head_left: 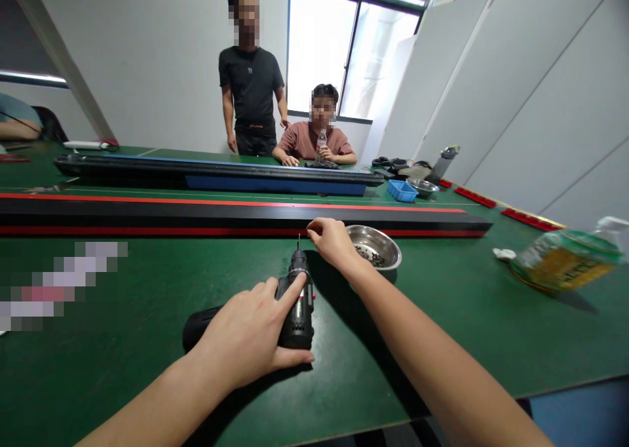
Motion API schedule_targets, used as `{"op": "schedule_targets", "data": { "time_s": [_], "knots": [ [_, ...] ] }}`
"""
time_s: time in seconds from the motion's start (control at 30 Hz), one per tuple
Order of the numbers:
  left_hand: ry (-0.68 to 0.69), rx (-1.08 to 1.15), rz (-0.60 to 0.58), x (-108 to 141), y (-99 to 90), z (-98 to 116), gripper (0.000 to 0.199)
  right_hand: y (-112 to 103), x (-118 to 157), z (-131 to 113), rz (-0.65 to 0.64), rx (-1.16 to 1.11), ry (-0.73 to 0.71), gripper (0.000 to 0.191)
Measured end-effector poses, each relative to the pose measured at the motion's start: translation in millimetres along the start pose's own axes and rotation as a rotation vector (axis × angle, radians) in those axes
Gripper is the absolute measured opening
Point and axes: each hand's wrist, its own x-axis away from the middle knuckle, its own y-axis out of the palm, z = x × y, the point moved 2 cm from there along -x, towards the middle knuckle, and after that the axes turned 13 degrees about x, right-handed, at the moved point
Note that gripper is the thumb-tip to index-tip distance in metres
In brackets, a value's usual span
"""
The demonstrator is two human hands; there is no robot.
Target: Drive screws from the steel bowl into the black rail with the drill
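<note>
My left hand (pixel 248 326) is wrapped round a black cordless drill (pixel 299 316) lying on its side on the green table. The drill's thin bit points away from me, at the near side of a long black bar with red stripes (pixel 236 219). My right hand (pixel 331 240) is closed in a pinch against the bar's near face, just right of the bit tip. Whatever those fingertips hold is too small to make out. Behind the right wrist stands a steel bowl (pixel 392 253) with small dark screws (pixel 374 258) inside, partly hidden by the hand.
Beyond the bar lies another long black and blue bar (pixel 221 172). A blue basket (pixel 401 191) and a second metal bowl (pixel 423 187) are at the back right. A tissue pack (pixel 570 260) lies to the right. One person (pixel 251 96) stands opposite; another (pixel 299 142) sits holding a bottle.
</note>
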Motion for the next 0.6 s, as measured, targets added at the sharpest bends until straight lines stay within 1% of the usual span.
{"op": "schedule_targets", "data": {
  "time_s": [0.07,0.17,0.3,0.4,0.47,0.5,0.6],
  "knots": [
    [-0.007,0.006,0.0,0.2,-0.2,1.2,0.109,6.0,3.0,0.1,-0.041,0.027,0.013,0.024],
    [-0.038,-0.001,0.01,1.5,0.3,3.4,0.109,9.0,9.2,0.7,-0.127,0.064,0.007,0.034],
    [-0.104,0.002,0.011,6.8,0.9,5.9,0.107,5.7,16.5,-1.4,-0.259,0.144,-0.008,0.043],
    [-0.123,0.009,0.012,10.5,0.5,6.6,0.104,-1.9,20.3,-3.6,-0.357,0.203,-0.035,0.046],
    [-0.13,0.007,0.013,11.3,0.3,6.3,0.104,-11.4,20.2,-2.5,-0.371,0.193,-0.053,0.045],
    [-0.132,0.005,0.013,11.3,0.2,6.1,0.103,-17.3,19.2,-0.8,-0.356,0.173,-0.059,0.045],
    [-0.129,0.009,0.004,10.4,-0.2,5.2,0.104,-35.4,15.2,7.3,-0.255,0.16,-0.094,0.044]
  ]
}}
